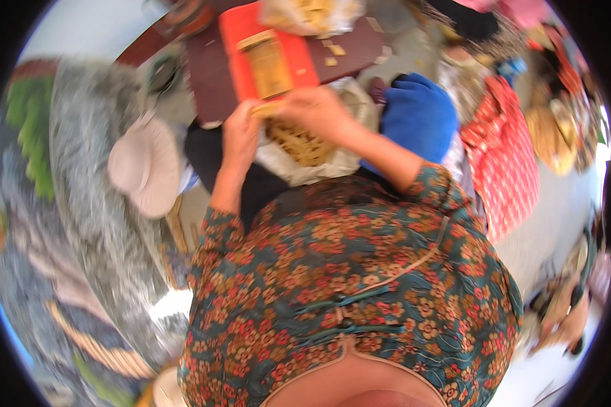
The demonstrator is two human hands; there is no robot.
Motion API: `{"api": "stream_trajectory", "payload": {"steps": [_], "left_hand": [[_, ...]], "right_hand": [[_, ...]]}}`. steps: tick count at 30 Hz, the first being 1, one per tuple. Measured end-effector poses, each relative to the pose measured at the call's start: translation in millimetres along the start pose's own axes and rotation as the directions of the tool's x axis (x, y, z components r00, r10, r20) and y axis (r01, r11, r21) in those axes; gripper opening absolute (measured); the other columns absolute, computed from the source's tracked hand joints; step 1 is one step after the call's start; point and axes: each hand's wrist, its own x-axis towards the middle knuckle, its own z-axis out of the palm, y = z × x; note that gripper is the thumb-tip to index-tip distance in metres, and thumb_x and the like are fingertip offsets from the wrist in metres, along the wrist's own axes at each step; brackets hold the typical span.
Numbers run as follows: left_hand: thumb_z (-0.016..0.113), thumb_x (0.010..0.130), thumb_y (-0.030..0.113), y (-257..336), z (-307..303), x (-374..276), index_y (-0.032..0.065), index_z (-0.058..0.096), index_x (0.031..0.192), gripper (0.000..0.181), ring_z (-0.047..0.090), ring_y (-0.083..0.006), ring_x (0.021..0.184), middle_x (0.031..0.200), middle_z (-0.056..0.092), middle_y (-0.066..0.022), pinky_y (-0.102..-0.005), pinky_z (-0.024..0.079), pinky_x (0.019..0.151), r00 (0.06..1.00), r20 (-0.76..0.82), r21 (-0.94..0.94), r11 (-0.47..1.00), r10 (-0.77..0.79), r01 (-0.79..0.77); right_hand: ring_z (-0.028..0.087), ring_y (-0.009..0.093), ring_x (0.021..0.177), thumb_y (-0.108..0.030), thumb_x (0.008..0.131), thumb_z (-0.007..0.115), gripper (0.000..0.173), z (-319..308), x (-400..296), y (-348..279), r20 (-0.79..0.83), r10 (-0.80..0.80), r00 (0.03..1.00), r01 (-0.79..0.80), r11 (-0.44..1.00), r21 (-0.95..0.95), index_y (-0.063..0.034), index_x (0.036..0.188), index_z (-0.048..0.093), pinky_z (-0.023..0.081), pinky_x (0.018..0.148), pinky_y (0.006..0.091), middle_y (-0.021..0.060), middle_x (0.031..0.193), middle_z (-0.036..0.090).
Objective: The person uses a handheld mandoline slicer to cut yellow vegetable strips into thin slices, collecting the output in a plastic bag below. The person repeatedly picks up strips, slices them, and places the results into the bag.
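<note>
My left hand (pixel 242 127) pinches one end of a small flat yellow piece (pixel 266 109). At the piece's other end are the closed fingers of my right hand (pixel 313 111), which is blurred by motion. What the piece is made of cannot be told. Below my hands, an open pale sack (pixel 280 165) rests at my lap, holding many yellowish strips or pieces (pixel 305 147). Just beyond the hands, a rectangular yellow-brown block or tray (pixel 270 68) lies on a red board (pixel 237 46).
The board lies on a dark maroon low table (pixel 203 76). A clear plastic bag of yellow pieces (pixel 313 12) stands at its far side, with loose pieces (pixel 336 50) nearby. A pale brimmed hat (pixel 145 165) is at left. Blue cloth (pixel 417 119) and red patterned cloth (pixel 504 163) lie right.
</note>
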Motion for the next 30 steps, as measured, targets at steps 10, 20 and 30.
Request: {"api": "stream_trajectory", "payload": {"steps": [10,20,30], "left_hand": [[0.052,0.093,0.021,4.6,-2.8,35.5,0.0021,0.057,0.104,0.022,0.048,-0.0059,0.055,0.066,0.049,0.0021,-0.0218,0.042,0.052,0.962,-0.010,-0.374,0.894,-0.272,0.248],[0.050,0.090,0.021,-1.4,-12.5,72.3,0.0041,0.060,0.097,0.020,0.041,-0.0019,0.058,0.066,0.046,0.0062,-0.0217,0.040,0.055,0.923,-0.023,-0.228,0.901,-0.384,0.369],[0.057,0.083,0.020,-0.1,1.2,36.7,0.0103,0.063,0.107,0.026,0.057,-0.0320,0.090,0.096,0.062,-0.0141,-0.0405,0.045,0.080,0.952,-0.096,0.363,0.881,-0.290,0.305]], "right_hand": [[0.037,0.004,0.056,-0.023,0.083,0.067,0.027,-21.3,45.1,2.3,-0.068,-0.013,0.998,0.017,0.997,0.070,-0.0006,0.069,0.062,0.032,0.051,0.0241,-0.0049,0.059,0.045],[0.040,0.003,0.058,-0.028,0.084,0.066,0.027,-18.0,82.1,-1.0,-0.149,-0.050,0.988,0.047,0.999,-0.023,-0.0025,0.074,0.064,0.033,0.051,0.0227,-0.0050,0.062,0.049],[0.061,0.038,0.084,-0.029,0.085,0.054,0.028,-15.8,61.4,34.2,-0.182,-0.046,0.982,-0.049,0.874,-0.483,-0.0031,0.083,0.062,0.047,0.072,0.0442,0.0182,0.083,0.064]]}}
